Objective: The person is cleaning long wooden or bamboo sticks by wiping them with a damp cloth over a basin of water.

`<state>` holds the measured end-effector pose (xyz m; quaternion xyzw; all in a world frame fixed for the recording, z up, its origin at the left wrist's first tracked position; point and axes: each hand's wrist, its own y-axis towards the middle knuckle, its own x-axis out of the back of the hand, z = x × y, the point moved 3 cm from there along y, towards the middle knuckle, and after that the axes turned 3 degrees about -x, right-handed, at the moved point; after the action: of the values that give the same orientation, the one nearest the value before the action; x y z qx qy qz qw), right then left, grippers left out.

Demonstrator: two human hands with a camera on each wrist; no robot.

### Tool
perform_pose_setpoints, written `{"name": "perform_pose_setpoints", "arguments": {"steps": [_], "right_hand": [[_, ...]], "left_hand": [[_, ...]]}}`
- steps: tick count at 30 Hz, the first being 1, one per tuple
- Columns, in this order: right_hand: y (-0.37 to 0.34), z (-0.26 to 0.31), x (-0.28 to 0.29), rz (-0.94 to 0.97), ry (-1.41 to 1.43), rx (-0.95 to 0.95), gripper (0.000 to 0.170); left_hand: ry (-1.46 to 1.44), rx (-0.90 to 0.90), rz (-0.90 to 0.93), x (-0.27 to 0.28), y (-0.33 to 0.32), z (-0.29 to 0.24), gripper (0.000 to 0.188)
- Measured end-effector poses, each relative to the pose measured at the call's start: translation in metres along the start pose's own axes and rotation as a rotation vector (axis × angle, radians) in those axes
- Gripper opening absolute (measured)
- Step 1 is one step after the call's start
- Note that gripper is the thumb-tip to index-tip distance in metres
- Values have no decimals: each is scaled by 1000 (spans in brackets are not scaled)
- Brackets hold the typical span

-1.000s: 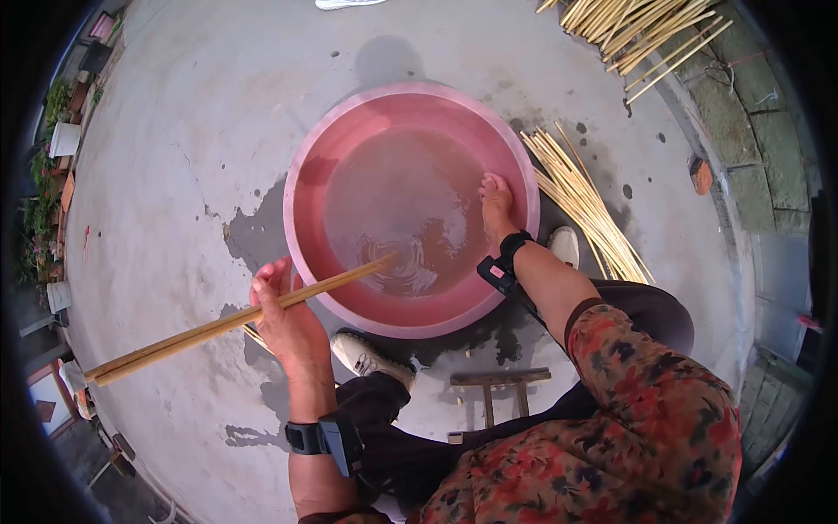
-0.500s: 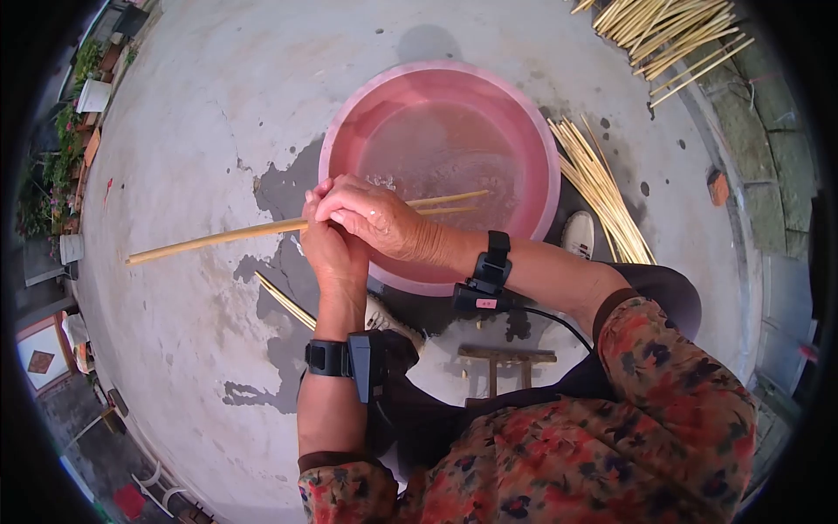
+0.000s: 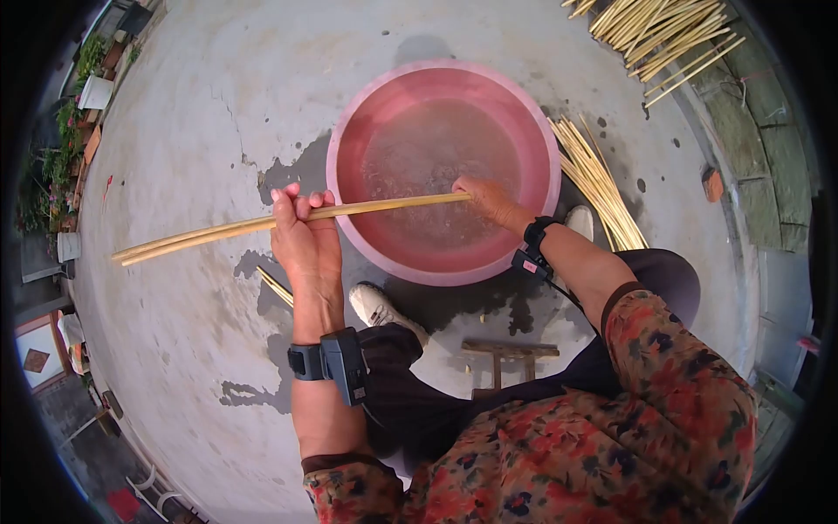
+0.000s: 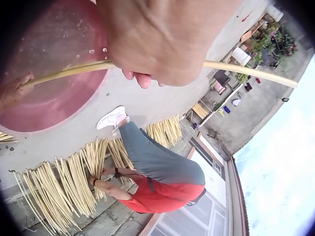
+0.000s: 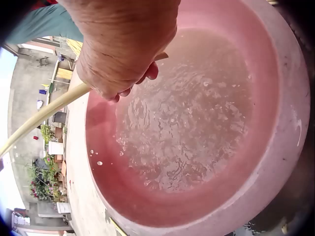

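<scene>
Sticks [image 3: 367, 207] in grip: holding one end of the pale pair with the right hand [image 3: 491, 202] above the water [image 3: 436, 131] in the pink tub [image 3: 349, 148], curling the left hand [image 3: 307, 246] around mid-length at the tub's eight o'clock side, pointing the free ends between eight and nine, with a stick bundle [image 3: 602, 188] at three o'clock.

Pale yellow sticks [image 3: 201, 236] lie in the fingers of the left hand [image 3: 307, 243]; plain pink is the basin [image 3: 353, 157] below the right hand [image 3: 491, 199], its water [image 3: 436, 144] cloudy brownish grey. Behind the fingers come black wrist straps [image 3: 305, 361] and a brown shirt [image 3: 594, 445] flowered in red and navy.
</scene>
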<state>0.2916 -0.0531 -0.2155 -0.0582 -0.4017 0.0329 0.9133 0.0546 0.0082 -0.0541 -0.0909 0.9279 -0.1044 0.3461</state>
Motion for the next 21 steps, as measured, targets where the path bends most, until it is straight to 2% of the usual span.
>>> {"name": "perform_pose_setpoints", "arguments": {"steps": [1,3,5,6,9,11,13,15,16,18,21], "right_hand": [[-3,-7,2,7,-25,25,16],[-12,-16,13,-2,-64,34,18],[-12,-16,15,44,29,-64,14],[-16,-9,22,31,22,-68,14],[-19,17,36,53,-73,-4,16],[-14,56,33,39,-79,184,21],[-11,104,37,33,-40,257,24],[-4,171,45,-80,-5,326,25],[0,182,44,-82,-6,328,25],[1,195,50,-143,-7,454,23],[-9,187,57,-121,47,540,21]], "left_hand": [[12,9,-44,1,-1,-2,23],[7,14,-15,-7,-3,-3,24],[-11,-84,6,-5,0,-16,24],[-7,-149,-47,-6,-1,-21,25],[-50,-115,-8,-9,-1,-12,26],[-49,-117,8,-12,0,-5,26],[-53,-127,34,-22,-6,-4,26],[-53,-115,46,-32,-15,0,26],[-64,-113,56,-33,-16,-2,25],[-98,-122,38,-37,-19,-9,25],[-118,-129,-9,-33,-19,-17,26]]}}
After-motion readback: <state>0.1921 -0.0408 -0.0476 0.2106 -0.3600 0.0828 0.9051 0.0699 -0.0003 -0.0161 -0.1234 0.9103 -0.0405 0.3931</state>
